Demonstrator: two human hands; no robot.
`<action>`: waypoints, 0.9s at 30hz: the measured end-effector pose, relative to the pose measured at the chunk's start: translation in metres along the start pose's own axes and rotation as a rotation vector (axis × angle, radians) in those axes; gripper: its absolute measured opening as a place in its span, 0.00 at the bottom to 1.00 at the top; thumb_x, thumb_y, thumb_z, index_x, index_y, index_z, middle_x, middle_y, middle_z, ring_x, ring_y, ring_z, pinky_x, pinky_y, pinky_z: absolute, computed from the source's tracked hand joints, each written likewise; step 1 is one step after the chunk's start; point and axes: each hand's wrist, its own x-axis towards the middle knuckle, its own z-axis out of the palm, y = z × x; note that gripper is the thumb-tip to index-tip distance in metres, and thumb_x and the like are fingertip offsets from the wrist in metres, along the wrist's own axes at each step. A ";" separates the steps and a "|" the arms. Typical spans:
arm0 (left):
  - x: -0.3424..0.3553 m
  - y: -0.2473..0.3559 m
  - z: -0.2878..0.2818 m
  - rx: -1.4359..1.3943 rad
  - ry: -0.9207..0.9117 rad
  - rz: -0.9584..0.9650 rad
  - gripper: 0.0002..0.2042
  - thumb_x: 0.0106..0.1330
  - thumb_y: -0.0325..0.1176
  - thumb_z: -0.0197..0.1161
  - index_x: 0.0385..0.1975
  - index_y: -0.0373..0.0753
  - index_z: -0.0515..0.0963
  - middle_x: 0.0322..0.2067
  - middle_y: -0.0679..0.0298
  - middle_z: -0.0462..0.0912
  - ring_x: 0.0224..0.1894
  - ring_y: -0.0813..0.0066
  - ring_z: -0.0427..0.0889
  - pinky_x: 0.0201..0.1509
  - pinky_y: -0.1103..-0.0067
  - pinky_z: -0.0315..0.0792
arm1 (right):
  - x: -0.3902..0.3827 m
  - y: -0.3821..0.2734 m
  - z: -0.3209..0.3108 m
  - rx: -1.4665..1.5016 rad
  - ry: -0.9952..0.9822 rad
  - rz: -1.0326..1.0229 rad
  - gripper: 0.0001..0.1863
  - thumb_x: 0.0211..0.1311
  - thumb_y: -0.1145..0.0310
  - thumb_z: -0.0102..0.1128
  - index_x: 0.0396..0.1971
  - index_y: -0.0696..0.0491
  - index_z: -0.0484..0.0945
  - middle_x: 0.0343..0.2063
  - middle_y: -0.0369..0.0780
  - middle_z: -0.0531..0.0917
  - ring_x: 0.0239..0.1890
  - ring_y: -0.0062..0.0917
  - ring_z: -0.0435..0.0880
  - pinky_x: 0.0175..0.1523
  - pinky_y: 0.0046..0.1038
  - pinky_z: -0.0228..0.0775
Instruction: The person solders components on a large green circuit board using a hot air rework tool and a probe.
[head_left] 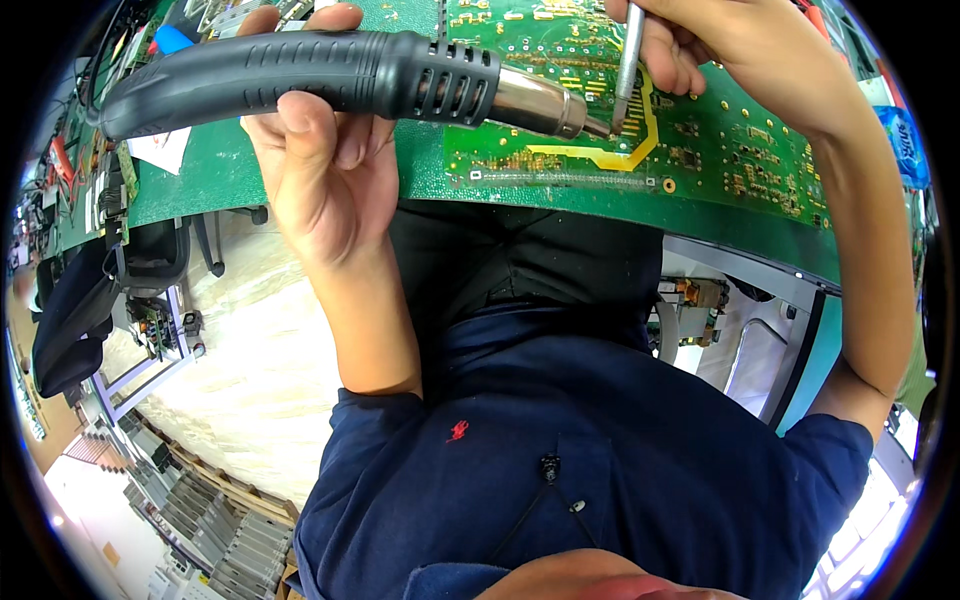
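Observation:
My left hand (330, 170) is closed round a black hot air gun (300, 75), which lies sideways across the upper left. Its metal nozzle (540, 103) points right and reaches down close to a large green circuit board (740, 150). My right hand (700, 40) grips a slim silver metal tool (630, 60), its kind not clear. The tool's lower end meets the board, or hovers just over it, right beside the nozzle tip. Around that spot a yellow band (643, 140) runs over the board. The top of my right hand is cut off by the frame edge.
The board rests on a green-topped bench (420, 165). At far left lie a white paper (162, 150), cables and small boards. A blue packet (903, 145) is at the right rim. A black chair (80, 310) stands at left, above stacked grey units (225, 550) on the floor.

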 end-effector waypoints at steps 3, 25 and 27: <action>0.001 -0.002 -0.002 -0.014 -0.018 0.007 0.31 0.71 0.36 0.59 0.70 0.46 0.52 0.62 0.54 0.65 0.25 0.92 0.72 0.33 0.89 0.66 | 0.000 0.002 0.001 0.027 0.005 0.041 0.20 0.77 0.61 0.43 0.35 0.63 0.76 0.19 0.40 0.83 0.19 0.18 0.78 0.27 0.19 0.72; 0.011 -0.005 0.021 -0.080 0.093 -0.099 0.35 0.59 0.32 0.73 0.62 0.43 0.57 0.48 0.53 0.78 0.41 0.73 0.82 0.28 0.87 0.70 | -0.052 0.054 -0.008 0.170 0.671 -0.257 0.13 0.74 0.64 0.49 0.45 0.58 0.76 0.31 0.37 0.73 0.27 0.14 0.68 0.32 0.20 0.59; 0.010 -0.009 0.021 -0.149 0.041 -0.053 0.33 0.60 0.30 0.71 0.62 0.44 0.57 0.47 0.53 0.78 0.37 0.77 0.79 0.27 0.87 0.68 | -0.078 0.060 -0.027 0.137 0.518 -0.302 0.15 0.74 0.64 0.47 0.47 0.60 0.76 0.31 0.39 0.75 0.30 0.17 0.69 0.35 0.21 0.61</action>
